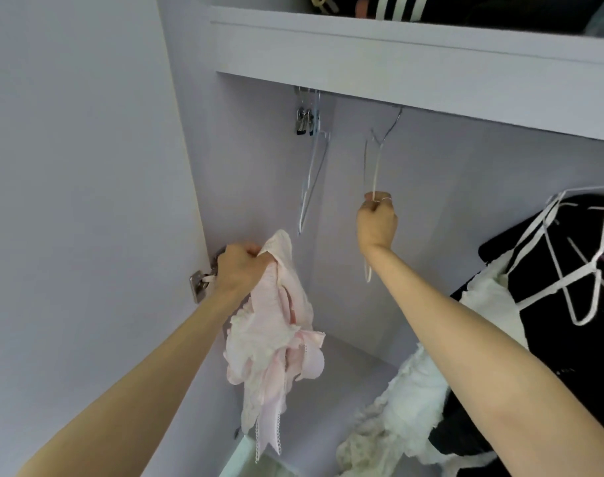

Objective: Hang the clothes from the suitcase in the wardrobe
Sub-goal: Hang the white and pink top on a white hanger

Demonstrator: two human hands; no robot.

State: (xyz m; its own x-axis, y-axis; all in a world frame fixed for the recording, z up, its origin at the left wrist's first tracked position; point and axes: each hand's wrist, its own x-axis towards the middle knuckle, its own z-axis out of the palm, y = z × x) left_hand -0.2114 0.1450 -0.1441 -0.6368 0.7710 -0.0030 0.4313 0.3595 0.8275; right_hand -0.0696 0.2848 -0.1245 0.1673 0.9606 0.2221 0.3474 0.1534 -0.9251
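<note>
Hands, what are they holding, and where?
Left hand grips the pink garment by its top edge. Right hand holds the white hanger by its lower bar.

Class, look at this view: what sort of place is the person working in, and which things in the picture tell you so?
Most likely the inside of a bedroom wardrobe. A wire hanger hangs below a shelf and the right hand grips it, dark clothes already hang at the right, and the left hand holds a pink garment.
</note>
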